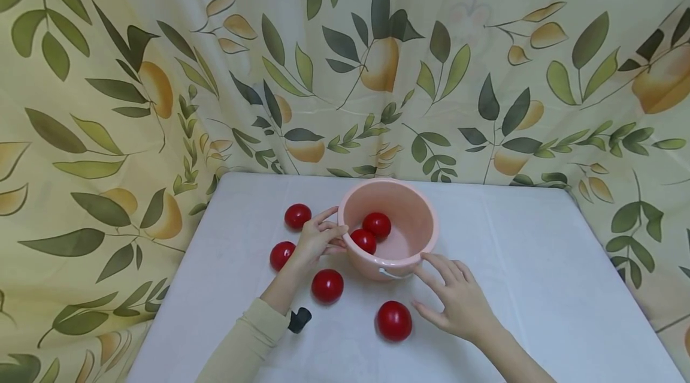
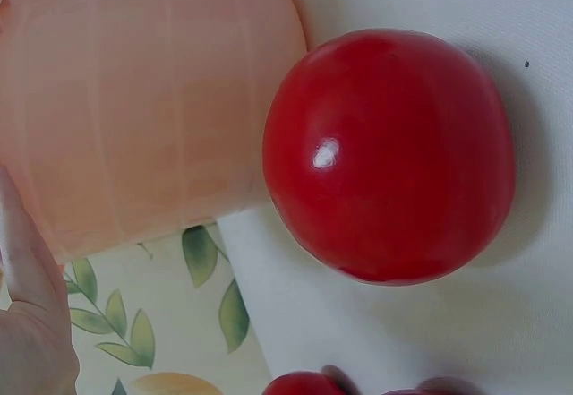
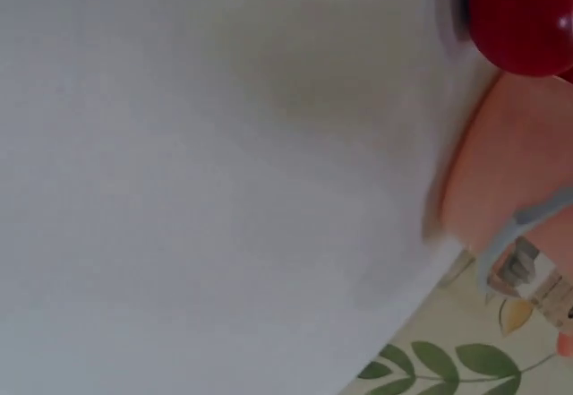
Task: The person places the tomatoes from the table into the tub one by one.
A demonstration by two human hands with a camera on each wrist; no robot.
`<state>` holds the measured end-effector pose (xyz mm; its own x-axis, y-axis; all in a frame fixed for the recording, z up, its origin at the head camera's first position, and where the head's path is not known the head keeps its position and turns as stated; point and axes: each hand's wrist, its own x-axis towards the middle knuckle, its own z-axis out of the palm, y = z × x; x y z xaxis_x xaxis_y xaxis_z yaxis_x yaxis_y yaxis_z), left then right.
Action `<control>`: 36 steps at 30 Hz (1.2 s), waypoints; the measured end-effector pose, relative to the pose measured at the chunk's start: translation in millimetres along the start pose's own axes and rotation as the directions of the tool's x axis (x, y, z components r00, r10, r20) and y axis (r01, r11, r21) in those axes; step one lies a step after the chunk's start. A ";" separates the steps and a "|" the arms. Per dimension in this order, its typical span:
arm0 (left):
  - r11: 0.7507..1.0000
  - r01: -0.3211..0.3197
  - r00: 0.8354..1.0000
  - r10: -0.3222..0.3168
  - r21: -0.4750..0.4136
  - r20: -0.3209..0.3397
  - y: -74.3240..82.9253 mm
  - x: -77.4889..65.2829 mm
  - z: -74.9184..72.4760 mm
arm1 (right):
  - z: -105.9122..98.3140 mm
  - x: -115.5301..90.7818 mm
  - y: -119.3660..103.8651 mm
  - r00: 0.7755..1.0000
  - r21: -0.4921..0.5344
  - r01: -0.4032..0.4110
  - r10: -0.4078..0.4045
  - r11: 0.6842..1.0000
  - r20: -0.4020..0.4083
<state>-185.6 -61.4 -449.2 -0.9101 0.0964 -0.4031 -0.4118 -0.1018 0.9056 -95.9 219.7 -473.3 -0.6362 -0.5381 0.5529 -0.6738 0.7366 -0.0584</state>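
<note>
A pink bucket (image 1: 390, 248) stands on the table with two red tomatoes (image 1: 377, 225) inside. My left hand (image 1: 312, 242) holds its left side near the rim; in the left wrist view part of that hand (image 2: 34, 296) lies against the outer wall. My right hand (image 1: 458, 299) touches the rim at the front right with extended fingers. Just left of its thumb lies a tomato (image 1: 394, 321). Another tomato (image 1: 327, 286) sits in front of the bucket, near my left wrist. The right wrist view does not show the right hand's fingers.
Two more tomatoes lie left of my left hand, one behind (image 1: 297, 216) and one partly hidden by the wrist (image 1: 282, 255). A pale handle (image 1: 392, 276) hangs at the bucket's front. Leaf-patterned curtains (image 1: 345, 71) border the white table (image 1: 517, 263) behind and at the sides.
</note>
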 end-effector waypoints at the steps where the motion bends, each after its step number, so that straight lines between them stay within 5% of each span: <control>1: 1.000 -0.003 1.000 0.003 -0.002 0.004 0.0 -0.1 -0.1 | 2.2 -2.6 -0.8 1.000 0.005 0.005 -0.005 1.000 -0.023; 7: 1.000 -0.016 1.000 0.016 -0.005 0.023 -0.2 0.1 -0.7 | 20.2 -17.3 -6.8 0.993 0.039 0.052 -0.047 0.998 -0.109; 16: 1.000 -0.014 1.000 0.014 -0.003 0.015 1.2 -0.7 0.4 | 46.3 -36.6 -15.7 0.990 0.043 0.005 -0.011 0.999 0.143; 26: 1.000 -0.007 1.000 0.007 0.001 0.009 1.4 -0.1 0.5 | 61.0 -42.4 -16.5 0.959 0.044 -0.011 -0.002 0.999 0.282; 36: 1.000 0.004 1.000 -0.004 -0.004 0.002 1.1 0.3 -0.5 | 65.2 -37.3 -16.1 0.946 0.028 0.025 -0.032 0.999 0.323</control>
<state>-186.4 -62.0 -448.4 -0.9085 0.0989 -0.4060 -0.4153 -0.1050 0.9036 -85.9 201.2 -547.2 -0.7013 -0.6652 0.2562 -0.6996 0.7112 -0.0684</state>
